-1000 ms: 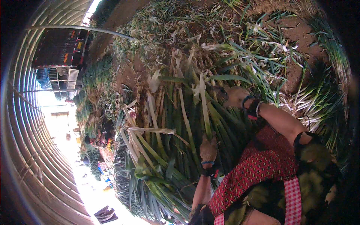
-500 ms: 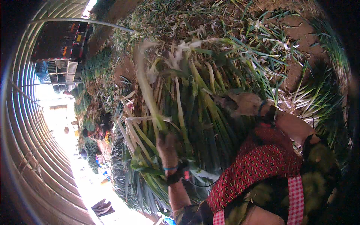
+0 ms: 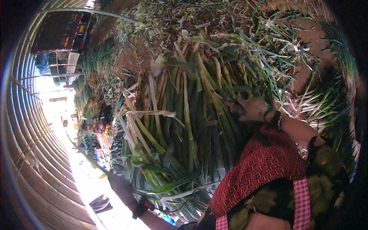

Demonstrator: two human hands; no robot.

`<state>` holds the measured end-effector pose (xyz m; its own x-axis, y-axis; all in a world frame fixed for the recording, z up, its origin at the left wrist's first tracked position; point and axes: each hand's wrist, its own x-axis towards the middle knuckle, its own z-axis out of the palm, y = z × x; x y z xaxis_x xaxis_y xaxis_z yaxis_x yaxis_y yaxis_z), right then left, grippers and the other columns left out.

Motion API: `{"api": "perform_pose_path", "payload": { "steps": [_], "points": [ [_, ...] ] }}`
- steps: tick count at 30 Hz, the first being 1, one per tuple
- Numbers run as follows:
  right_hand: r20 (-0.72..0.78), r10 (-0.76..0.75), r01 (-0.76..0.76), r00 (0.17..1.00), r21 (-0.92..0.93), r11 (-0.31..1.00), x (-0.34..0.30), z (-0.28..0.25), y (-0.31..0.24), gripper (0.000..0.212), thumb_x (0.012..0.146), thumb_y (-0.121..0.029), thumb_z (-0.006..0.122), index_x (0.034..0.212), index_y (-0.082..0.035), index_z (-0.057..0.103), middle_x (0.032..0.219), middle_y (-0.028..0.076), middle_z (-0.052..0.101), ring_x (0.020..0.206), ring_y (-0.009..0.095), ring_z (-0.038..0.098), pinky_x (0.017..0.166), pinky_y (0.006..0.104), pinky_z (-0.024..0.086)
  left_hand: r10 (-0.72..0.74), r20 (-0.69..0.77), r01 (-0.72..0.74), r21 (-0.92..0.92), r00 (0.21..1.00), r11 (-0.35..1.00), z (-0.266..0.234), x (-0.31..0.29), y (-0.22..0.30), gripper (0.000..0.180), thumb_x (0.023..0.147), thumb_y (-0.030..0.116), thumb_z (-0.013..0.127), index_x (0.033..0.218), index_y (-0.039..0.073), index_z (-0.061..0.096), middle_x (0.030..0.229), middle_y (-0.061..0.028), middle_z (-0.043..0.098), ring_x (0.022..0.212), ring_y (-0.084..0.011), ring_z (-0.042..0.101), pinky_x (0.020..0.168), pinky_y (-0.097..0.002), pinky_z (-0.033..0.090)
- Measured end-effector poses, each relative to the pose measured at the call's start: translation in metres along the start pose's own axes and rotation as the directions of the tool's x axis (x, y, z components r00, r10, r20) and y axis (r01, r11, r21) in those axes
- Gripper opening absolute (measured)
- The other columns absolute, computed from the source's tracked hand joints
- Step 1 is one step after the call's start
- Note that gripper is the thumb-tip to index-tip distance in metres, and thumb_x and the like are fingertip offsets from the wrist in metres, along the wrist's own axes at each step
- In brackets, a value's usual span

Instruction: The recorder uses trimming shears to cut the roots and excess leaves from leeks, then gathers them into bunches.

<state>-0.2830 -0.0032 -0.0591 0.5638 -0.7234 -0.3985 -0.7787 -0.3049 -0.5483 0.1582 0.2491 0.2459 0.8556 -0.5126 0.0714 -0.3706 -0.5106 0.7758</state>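
A broad heap of green onions lies before me, with pale stems toward the far side and long dark green leaves toward me. My left hand is out past the heap's left edge, closed round a single green onion. That stalk points up and to the left, against the bright background. On the right side of the heap rests my right hand, its fingertips by the stalks. Blur and shade hide whether those fingers grip anything.
Peeled-off leaves and husks litter the ground beyond the heap. A bunch of thin white-stemmed onions lies to the right. On the left are a ribbed curved wall, a parked truck and a metal pole.
My left hand has swung left and toward me, off the heap, carrying the green onion with it. My right hand has barely shifted on the stalks.
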Motion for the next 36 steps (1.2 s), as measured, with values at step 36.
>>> {"api": "perform_pose_path", "payload": {
  "steps": [36],
  "points": [
    [0.130,-0.134,0.121,0.982,0.107,0.987,0.001,-0.091,0.069,0.096,0.073,-0.049,0.077,0.141,0.005,0.035,0.103,0.026,0.067,0.097,0.042,0.065,0.085,0.0469,0.053,-0.078,0.582,-0.353,0.589,0.809,0.727,0.489,-0.134,-0.026,0.038,0.077,0.027,0.072,0.102,0.001,0.057,0.104,-0.0187,0.068,0.093,-0.0344,0.067,0.077,-0.0415,0.055]
  ]
}}
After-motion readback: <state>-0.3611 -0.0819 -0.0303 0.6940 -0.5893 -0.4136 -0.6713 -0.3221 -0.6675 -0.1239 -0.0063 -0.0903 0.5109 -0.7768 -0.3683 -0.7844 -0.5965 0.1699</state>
